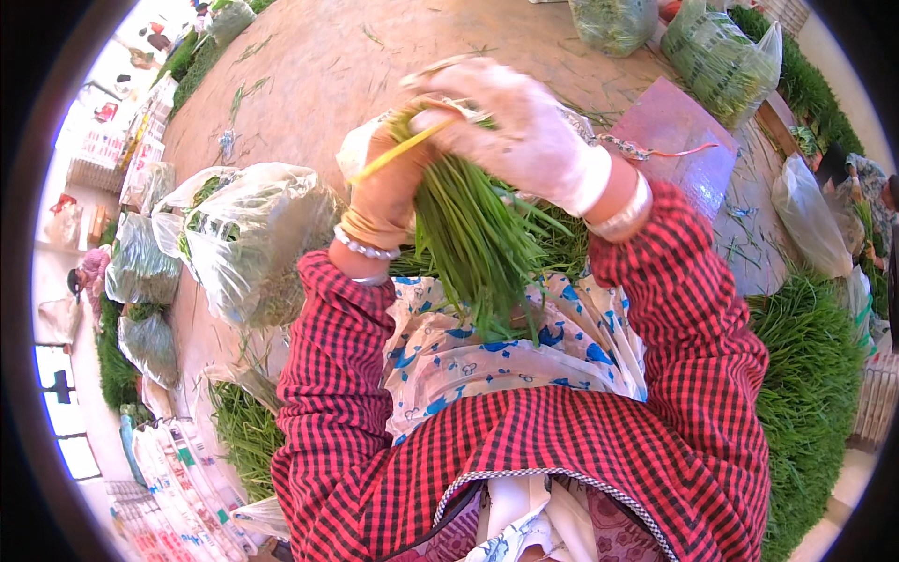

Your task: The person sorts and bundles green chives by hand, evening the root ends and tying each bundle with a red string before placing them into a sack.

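A bunch of long green grass-like leaves, which look like garlic chives (478,239), hangs upside down with its tips toward my lap. My left hand (386,183), in a tan glove, is closed around the stem end. Across its fingers runs a narrow yellow band (403,153), reaching up to the fingers of my right hand (520,131). That hand wears a pale glove, slightly blurred, and curls over the stem ends, its thumb and fingers closed at the band. The exact grip there is partly hidden. A patterned apron (524,351) covers my lap.
Loose chives pile up at my right (805,403), with more at my left (245,436). Clear plastic bags of greens stand at left (253,244) and far right (726,61). A pinkish sheet (679,140) lies on the brown floor (309,75). Other people are at the edges.
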Demonstrator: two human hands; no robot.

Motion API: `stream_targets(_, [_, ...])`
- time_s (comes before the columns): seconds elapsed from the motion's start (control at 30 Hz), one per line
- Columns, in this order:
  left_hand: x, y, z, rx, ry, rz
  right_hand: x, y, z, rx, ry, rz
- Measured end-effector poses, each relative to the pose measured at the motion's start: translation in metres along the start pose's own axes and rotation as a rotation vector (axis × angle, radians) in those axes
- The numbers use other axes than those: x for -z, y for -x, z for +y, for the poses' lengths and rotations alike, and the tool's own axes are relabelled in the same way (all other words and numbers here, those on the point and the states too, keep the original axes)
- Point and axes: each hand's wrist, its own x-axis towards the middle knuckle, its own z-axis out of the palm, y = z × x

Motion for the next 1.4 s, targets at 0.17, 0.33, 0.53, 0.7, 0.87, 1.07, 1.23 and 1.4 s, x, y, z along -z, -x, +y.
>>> stream_targets(0.17, [0.024, -0.011, 0.009, 0.025, -0.012, 0.165, -0.012, 0.052, -0.03, -0.279, 0.056, -0.08])
stream_targets(0.33, [0.002, 0.003, 0.011, -0.053, -0.06, 0.238, -0.049, 0.071, -0.027, -0.327, 0.218, -0.133])
stream_targets(0.53, [0.019, 0.016, 0.03, -0.101, 0.112, 0.274, -0.021, 0.1, -0.041, -0.473, -0.213, -0.869])
stream_targets(0.7, [0.04, 0.03, 0.044, -0.129, 0.226, 0.116, 0.027, 0.077, -0.037, -0.538, -0.174, -0.43])
stream_targets(0.87, [0.016, 0.031, 0.041, -0.081, 0.305, 0.07, -0.004, 0.051, -0.032, -0.273, 0.178, -0.103])
stream_targets(1.07, [0.004, 0.03, 0.04, -0.024, 0.229, 0.088, -0.014, 0.047, -0.026, -0.159, 0.113, -0.012])
stream_targets(1.23, [0.005, 0.034, 0.046, -0.014, 0.019, 0.152, -0.007, 0.045, -0.021, -0.176, 0.23, -0.21])
stream_targets(1.4, [0.001, 0.034, 0.045, 0.113, -0.045, 0.114, 0.021, 0.038, -0.016, -0.149, 0.237, -0.131])
